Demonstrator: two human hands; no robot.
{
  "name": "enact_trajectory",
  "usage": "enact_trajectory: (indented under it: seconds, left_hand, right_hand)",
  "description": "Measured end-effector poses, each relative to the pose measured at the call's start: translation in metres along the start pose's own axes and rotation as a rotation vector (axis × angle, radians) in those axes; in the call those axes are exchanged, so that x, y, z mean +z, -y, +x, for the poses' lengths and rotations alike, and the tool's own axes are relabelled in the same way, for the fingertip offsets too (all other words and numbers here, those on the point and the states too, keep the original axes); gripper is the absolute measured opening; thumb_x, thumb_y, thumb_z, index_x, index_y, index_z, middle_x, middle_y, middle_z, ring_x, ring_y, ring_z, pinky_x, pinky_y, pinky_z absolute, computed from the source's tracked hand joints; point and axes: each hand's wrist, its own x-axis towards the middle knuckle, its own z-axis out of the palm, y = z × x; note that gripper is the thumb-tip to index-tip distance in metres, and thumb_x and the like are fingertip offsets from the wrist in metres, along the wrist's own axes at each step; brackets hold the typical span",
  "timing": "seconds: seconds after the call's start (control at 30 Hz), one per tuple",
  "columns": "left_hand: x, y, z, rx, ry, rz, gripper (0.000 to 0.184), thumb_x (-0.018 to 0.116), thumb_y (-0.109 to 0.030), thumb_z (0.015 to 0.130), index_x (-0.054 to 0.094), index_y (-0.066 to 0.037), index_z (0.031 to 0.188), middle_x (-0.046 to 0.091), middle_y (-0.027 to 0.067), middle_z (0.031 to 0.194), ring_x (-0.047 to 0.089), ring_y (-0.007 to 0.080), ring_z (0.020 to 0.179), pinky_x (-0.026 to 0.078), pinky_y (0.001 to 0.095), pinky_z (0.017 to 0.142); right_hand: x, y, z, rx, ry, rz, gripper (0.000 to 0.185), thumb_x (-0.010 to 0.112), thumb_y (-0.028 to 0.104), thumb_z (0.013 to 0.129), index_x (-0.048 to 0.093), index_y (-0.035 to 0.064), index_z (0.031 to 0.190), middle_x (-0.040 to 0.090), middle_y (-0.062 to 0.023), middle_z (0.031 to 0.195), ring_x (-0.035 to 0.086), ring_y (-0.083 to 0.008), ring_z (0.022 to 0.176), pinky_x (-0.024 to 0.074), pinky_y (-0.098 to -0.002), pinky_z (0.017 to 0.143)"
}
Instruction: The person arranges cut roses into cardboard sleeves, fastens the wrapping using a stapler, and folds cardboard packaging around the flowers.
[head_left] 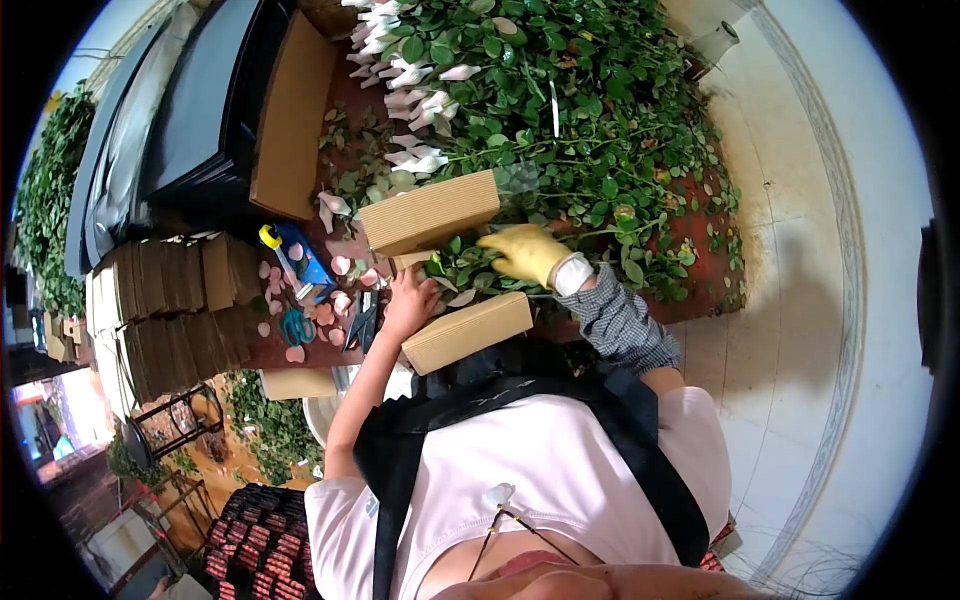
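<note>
My left hand [411, 301] is bare. Its fingers are curled at the left end of an open corrugated cardboard wrap, and what they hold is hidden. The wrap's far flap [430, 213] and near flap [468, 333] stand up on either side of green leafy rose stems [462, 268]. Over those stems reaches my right hand [530, 253], in a yellow glove, its fingers stretched out to the left. A checked sleeve covers that forearm.
Leafy roses [590, 130] with white-wrapped heads [410, 110] cover the table's far side. A blue tape dispenser [305, 262], teal scissors [297, 327], a black stapler-like tool [362, 322] and pink petals lie to the left. Folded cardboard [165, 300] and dark boxes [205, 100] stand beyond.
</note>
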Motion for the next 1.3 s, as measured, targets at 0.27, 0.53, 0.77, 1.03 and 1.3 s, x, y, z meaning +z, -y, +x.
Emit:
enact_trajectory:
  seconds: [0.27, 0.53, 0.77, 1.03, 1.3]
  left_hand:
    - [-0.001, 0.001, -0.002, -0.065, -0.013, -0.174, 0.023, 0.073, -0.018, 0.078, 0.066, -0.005, 0.095, 0.048, 0.0213, 0.130, 0.050, 0.0411, 0.117, 0.042, 0.0498, 0.097]
    - [-0.015, -0.010, 0.003, -0.077, 0.037, 0.094, 0.023, 0.073, -0.029, 0.077, 0.072, -0.012, 0.092, 0.057, 0.0112, 0.117, 0.056, 0.0296, 0.109, 0.038, 0.0478, 0.100]
    - [-0.015, -0.010, 0.007, -0.058, 0.049, 0.130, 0.026, 0.072, -0.031, 0.078, 0.071, -0.011, 0.094, 0.057, 0.0109, 0.116, 0.055, 0.0290, 0.110, 0.036, 0.0480, 0.103]
    - [-0.016, -0.011, 0.007, -0.064, 0.068, 0.093, 0.029, 0.074, -0.027, 0.075, 0.070, -0.011, 0.098, 0.057, 0.0119, 0.116, 0.054, 0.0305, 0.109, 0.037, 0.0475, 0.103]
    - [-0.015, -0.013, 0.005, -0.060, 0.057, 0.095, 0.027, 0.074, -0.025, 0.075, 0.070, -0.009, 0.096, 0.057, 0.0134, 0.115, 0.054, 0.0315, 0.109, 0.035, 0.0482, 0.105]
  right_hand:
    - [0.084, 0.018, 0.091, -0.368, -0.032, -0.438, 0.033, 0.056, 0.013, 0.089, 0.062, 0.0133, 0.122, 0.070, -0.0098, 0.110, 0.069, -0.0280, 0.096, 0.0552, -0.0403, 0.078]
    - [0.062, 0.008, 0.060, -0.111, 0.051, -0.360, 0.021, 0.061, 0.028, 0.087, 0.075, 0.0123, 0.086, 0.073, -0.0088, 0.084, 0.070, -0.0296, 0.081, 0.0543, -0.0423, 0.070]
    - [0.055, -0.026, 0.018, 0.165, -0.073, -0.372, 0.017, 0.066, 0.026, 0.082, 0.073, 0.0102, 0.085, 0.072, -0.0097, 0.087, 0.069, -0.0287, 0.084, 0.0543, -0.0426, 0.071]
    - [0.075, -0.023, -0.011, 0.377, -0.044, -0.277, 0.015, 0.068, 0.027, 0.083, 0.074, 0.0141, 0.088, 0.072, -0.0081, 0.090, 0.069, -0.0300, 0.089, 0.0546, -0.0426, 0.075]
    - [0.042, -0.088, -0.059, 0.400, -0.577, -0.518, 0.011, 0.062, 0.013, 0.075, 0.069, 0.0128, 0.066, 0.067, -0.0086, 0.069, 0.067, -0.0276, 0.067, 0.0524, -0.0407, 0.055]
